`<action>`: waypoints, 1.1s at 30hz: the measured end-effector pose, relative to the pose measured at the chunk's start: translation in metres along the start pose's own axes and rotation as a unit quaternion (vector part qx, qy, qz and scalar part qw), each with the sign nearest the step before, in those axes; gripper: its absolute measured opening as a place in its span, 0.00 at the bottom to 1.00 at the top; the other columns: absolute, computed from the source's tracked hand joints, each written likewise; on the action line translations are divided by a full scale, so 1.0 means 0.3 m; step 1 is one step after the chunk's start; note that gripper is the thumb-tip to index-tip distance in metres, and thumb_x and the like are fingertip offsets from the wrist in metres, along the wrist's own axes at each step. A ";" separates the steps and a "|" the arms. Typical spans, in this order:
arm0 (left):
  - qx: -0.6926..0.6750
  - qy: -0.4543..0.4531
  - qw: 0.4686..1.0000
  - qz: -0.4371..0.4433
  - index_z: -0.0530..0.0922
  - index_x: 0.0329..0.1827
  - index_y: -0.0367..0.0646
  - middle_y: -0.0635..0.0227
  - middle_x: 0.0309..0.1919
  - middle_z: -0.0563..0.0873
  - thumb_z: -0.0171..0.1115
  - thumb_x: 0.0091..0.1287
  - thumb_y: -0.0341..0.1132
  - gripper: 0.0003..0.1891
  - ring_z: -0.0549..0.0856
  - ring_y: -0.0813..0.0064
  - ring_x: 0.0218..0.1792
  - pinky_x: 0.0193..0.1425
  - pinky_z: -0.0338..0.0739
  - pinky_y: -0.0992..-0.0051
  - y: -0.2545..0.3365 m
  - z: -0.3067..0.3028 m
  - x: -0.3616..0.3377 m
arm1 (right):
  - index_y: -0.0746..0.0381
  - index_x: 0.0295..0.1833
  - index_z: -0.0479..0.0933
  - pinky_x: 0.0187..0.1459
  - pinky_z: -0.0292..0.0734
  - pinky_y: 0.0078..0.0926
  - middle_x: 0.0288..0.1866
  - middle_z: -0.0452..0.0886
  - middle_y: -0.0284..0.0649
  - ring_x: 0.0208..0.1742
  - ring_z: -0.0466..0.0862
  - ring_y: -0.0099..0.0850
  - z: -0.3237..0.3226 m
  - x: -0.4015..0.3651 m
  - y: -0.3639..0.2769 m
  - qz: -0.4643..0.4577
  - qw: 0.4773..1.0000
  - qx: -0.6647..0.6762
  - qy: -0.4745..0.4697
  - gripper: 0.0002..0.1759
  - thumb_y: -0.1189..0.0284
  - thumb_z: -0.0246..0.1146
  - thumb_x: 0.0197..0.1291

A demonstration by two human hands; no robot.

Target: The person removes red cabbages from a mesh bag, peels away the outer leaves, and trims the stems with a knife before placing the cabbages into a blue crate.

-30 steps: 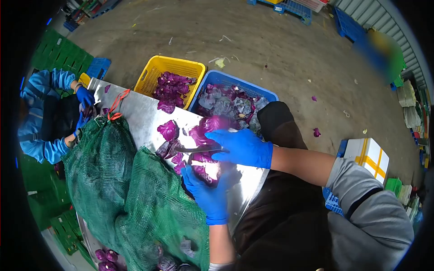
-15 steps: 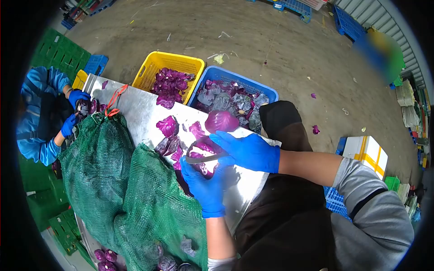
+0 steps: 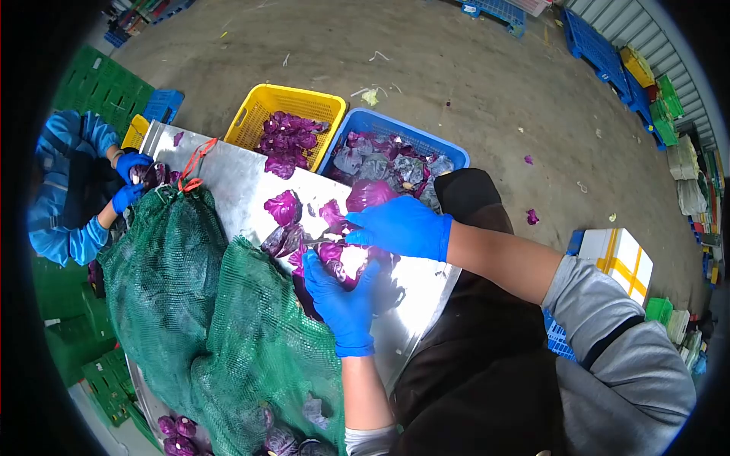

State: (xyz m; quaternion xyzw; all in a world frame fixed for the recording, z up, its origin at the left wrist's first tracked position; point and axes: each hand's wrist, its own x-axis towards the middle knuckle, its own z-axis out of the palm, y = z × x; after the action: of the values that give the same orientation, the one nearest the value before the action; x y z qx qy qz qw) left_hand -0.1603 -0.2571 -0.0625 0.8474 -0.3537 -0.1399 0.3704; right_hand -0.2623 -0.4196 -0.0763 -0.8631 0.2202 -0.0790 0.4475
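Two blue-gloved hands at it: the right hand [image 3: 395,226] is closed round a knife [image 3: 323,240], blade laid across the red cabbage [image 3: 338,262]. The left hand [image 3: 342,304] clamps that cabbage from the near side, pinning it to the steel table [image 3: 236,190], so it can't roll, I'd say. Green net sacks [image 3: 228,327] crowd the left. A yellow crate [image 3: 255,121] and a blue crate [image 3: 449,156] sit tight against the far edge, an easy toss. A co-worker's gloved hands [image 3: 129,178] work the far corner.
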 end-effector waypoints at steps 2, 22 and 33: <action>0.041 0.000 0.999 0.021 0.57 0.71 0.30 0.43 0.67 0.67 0.78 0.45 0.51 0.55 0.67 0.50 0.67 0.71 0.61 0.61 0.003 -0.003 0.001 | 0.60 0.57 0.78 0.44 0.79 0.34 0.46 0.83 0.46 0.44 0.84 0.40 -0.004 0.008 0.009 0.006 1.000 0.024 -0.004 0.27 0.50 0.51 0.68; -0.133 0.032 0.991 -0.006 0.52 0.73 0.32 0.53 0.68 0.64 0.79 0.39 0.30 0.57 0.65 0.61 0.68 0.75 0.56 0.67 -0.016 0.033 -0.080 | 0.59 0.39 0.84 0.44 0.78 0.38 0.36 0.84 0.45 0.40 0.84 0.41 -0.063 0.131 0.009 0.101 0.988 -0.090 -0.076 0.30 0.42 0.54 0.62; -0.135 -0.027 0.986 0.092 0.45 0.75 0.32 0.52 0.72 0.58 0.77 0.42 0.29 0.59 0.60 0.61 0.72 0.77 0.51 0.68 -0.024 -0.025 -0.036 | 0.64 0.61 0.74 0.53 0.79 0.25 0.50 0.82 0.37 0.53 0.82 0.27 -0.057 0.058 -0.087 -0.025 0.998 0.060 -0.020 0.27 0.74 0.70 0.54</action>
State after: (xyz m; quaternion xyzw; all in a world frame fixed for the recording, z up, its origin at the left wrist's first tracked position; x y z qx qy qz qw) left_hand -0.1605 -0.2422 -0.0628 0.7491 -0.4178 -0.1743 0.4836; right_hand -0.2446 -0.4269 -0.0462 -0.8414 0.1845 -0.0859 0.5006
